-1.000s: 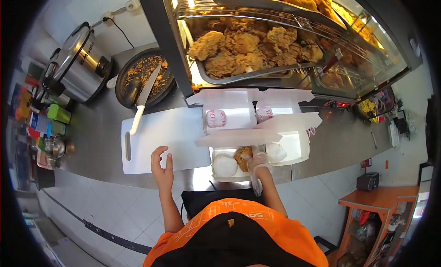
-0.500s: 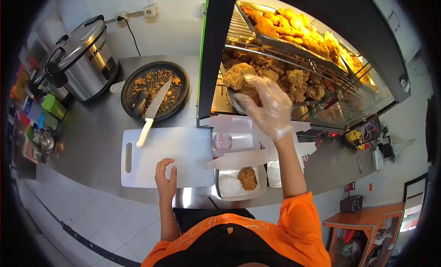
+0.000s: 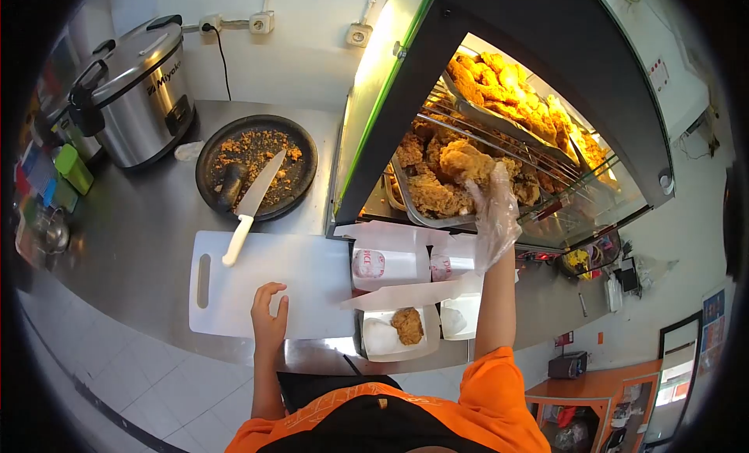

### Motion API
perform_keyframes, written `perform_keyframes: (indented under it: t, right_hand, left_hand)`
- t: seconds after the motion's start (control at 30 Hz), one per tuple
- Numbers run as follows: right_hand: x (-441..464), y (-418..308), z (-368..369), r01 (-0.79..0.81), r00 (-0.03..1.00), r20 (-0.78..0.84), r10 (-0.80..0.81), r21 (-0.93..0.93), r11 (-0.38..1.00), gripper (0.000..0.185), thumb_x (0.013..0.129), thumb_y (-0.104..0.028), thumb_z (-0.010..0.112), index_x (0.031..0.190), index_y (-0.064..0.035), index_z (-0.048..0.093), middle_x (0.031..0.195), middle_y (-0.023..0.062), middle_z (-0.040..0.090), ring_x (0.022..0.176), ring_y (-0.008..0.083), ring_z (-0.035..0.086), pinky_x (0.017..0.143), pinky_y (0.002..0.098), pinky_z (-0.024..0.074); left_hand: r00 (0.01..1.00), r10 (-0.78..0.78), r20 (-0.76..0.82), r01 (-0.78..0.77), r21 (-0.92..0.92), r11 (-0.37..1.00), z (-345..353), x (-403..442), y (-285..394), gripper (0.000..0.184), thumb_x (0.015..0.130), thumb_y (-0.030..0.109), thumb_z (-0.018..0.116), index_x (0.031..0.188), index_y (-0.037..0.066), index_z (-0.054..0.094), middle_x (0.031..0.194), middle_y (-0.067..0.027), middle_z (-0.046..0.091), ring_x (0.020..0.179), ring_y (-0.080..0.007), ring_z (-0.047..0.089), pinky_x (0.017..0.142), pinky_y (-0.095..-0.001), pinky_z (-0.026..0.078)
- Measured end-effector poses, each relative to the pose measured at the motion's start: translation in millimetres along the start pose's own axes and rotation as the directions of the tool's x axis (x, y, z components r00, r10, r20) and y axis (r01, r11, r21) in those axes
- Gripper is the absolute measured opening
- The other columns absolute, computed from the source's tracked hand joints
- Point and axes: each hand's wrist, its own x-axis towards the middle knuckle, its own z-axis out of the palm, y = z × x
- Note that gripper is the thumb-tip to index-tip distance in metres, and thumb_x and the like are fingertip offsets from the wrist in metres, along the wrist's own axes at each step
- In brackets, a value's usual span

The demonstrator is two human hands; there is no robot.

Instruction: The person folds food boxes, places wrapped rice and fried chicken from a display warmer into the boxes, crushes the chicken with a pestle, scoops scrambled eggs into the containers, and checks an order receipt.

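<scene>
My right hand [image 3: 498, 207], in a clear plastic glove, reaches into the lit display cabinet and grips a large piece of fried chicken [image 3: 464, 160]. That piece is just above a metal tray [image 3: 427, 218] piled with more fried chicken; some of my fingertips are hidden. My bare left hand [image 3: 269, 316] hovers at the front of the white cutting board [image 3: 312, 258], fingers loosely bent, thumb apart, holding nothing. Between the hands stand open paper boxes. The front-left box [image 3: 402, 355] contains white rice [image 3: 380, 335] and a piece of fried chicken [image 3: 406, 326].
A white-handled knife [image 3: 261, 192] rests across a black pan [image 3: 204, 184] of brown crumbs. The steel rice cooker [image 3: 148, 102] stands at the back left. The cabinet's dark frame [image 3: 390, 133] and glass surround my right forearm's reach. Wrapped rice portions [image 3: 368, 263] sit in the rear boxes.
My right hand has shifted right with the chicken piece and turned, its back now less visible. The camera view has tilted slightly. My left hand keeps its pose near the board.
</scene>
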Motion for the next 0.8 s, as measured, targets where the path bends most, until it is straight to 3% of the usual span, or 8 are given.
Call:
perform_keyframes:
  t: [0.3, 0.33, 0.4, 0.43, 0.53, 0.63, 0.77, 0.8]
  right_hand:
    - [-12, -2, 5, 0.049, 0.999, 0.0, -0.049, 0.054, 0.997, 0.034, 0.077, -0.019, 0.057, 0.104, -0.0003, 0.048, 0.108, 0.0096, 0.051, 0.102, 0.0214, 0.049, 0.086, 0.0342, 0.0413]
    - [-3, 5, 1, 0.309, 0.951, 0.069, -0.301, -0.174, 0.935, 0.03, 0.076, -0.015, 0.056, 0.102, -0.0009, 0.05, 0.107, 0.0108, 0.052, 0.1, 0.0225, 0.05, 0.085, 0.0342, 0.0421]
    - [21, 26, -9, 0.721, 0.676, 0.348, -0.65, -0.498, 0.482, 0.023, 0.074, -0.007, 0.054, 0.097, -0.0022, 0.052, 0.103, 0.0132, 0.053, 0.096, 0.0249, 0.052, 0.083, 0.0343, 0.0436]
    - [13, 7, 3, 0.807, 0.517, 0.579, -0.631, -0.575, 0.134, 0.024, 0.069, -0.007, 0.057, 0.092, -0.0047, 0.054, 0.102, 0.014, 0.053, 0.096, 0.0274, 0.052, 0.086, 0.0331, 0.04]
    - [-5, -18, 26, 0.694, 0.601, 0.695, -0.395, -0.698, -0.174, 0.029, 0.066, -0.016, 0.061, 0.092, -0.007, 0.055, 0.1, 0.0143, 0.054, 0.098, 0.0273, 0.05, 0.085, 0.0355, 0.0397]
    - [-18, -34, 54, 0.518, 0.779, 0.596, -0.196, -0.787, -0.334, 0.028, 0.071, -0.018, 0.056, 0.096, -0.0058, 0.055, 0.104, 0.014, 0.053, 0.1, 0.0262, 0.049, 0.086, 0.0368, 0.0393]
    - [3, -16, 66, 0.75, 0.522, 0.852, 0.037, -0.437, -0.497, 0.025, 0.084, -0.017, 0.04, 0.097, -0.0022, 0.055, 0.108, 0.0129, 0.052, 0.098, 0.0279, 0.051, 0.085, 0.0352, 0.0422]
    - [8, -17, 76, 0.731, 0.639, 0.745, 0.194, -0.508, -0.457, 0.026, 0.083, -0.018, 0.04, 0.098, -0.0021, 0.055, 0.108, 0.0136, 0.052, 0.098, 0.0282, 0.052, 0.085, 0.0358, 0.0418]
  left_hand:
    - [0.999, 0.013, 0.039, -0.013, -0.008, 1.0, 5, 3, 8, 0.017, 0.073, 0.001, 0.052, 0.09, 0.001, 0.055, 0.093, -0.0126, 0.053, 0.092, -0.0257, 0.051, 0.083, -0.0324, 0.038]
    - [0.999, 0.019, 0.039, -0.019, -0.006, 1.0, 6, 2, 8, 0.017, 0.073, 0.001, 0.052, 0.09, 0.001, 0.055, 0.093, -0.0126, 0.053, 0.092, -0.0258, 0.051, 0.083, -0.0325, 0.038]
    - [0.999, 0.037, 0.037, -0.037, 0.0, 0.999, 8, 1, 5, 0.017, 0.073, 0.001, 0.052, 0.089, 0.0, 0.055, 0.092, -0.0127, 0.053, 0.091, -0.026, 0.051, 0.083, -0.0326, 0.038]
    - [0.999, 0.038, 0.036, -0.039, 0.001, 0.999, 8, 0, 6, 0.016, 0.073, 0.001, 0.052, 0.089, 0.0, 0.055, 0.092, -0.0128, 0.053, 0.091, -0.026, 0.051, 0.083, -0.0325, 0.038]
    - [0.998, 0.05, 0.028, -0.05, 0.001, 0.999, 8, -2, 9, 0.016, 0.073, 0.0, 0.052, 0.089, 0.0, 0.055, 0.091, -0.0128, 0.053, 0.09, -0.026, 0.051, 0.082, -0.0323, 0.038]
    - [0.999, 0.046, 0.029, -0.047, 0.026, 0.999, 6, -6, 8, 0.016, 0.072, 0.0, 0.052, 0.088, 0.0, 0.055, 0.091, -0.0126, 0.054, 0.089, -0.0253, 0.051, 0.081, -0.0322, 0.038]
    - [0.998, 0.063, 0.023, -0.063, 0.022, 0.998, 6, -8, 6, 0.016, 0.074, 0.007, 0.054, 0.091, 0.006, 0.055, 0.095, -0.0062, 0.054, 0.089, -0.0188, 0.051, 0.073, -0.0325, 0.038]
    - [0.997, 0.073, 0.027, -0.074, 0.015, 0.997, 6, -8, 5, 0.016, 0.074, 0.007, 0.054, 0.091, 0.006, 0.056, 0.095, -0.0062, 0.054, 0.089, -0.0187, 0.051, 0.073, -0.0326, 0.038]
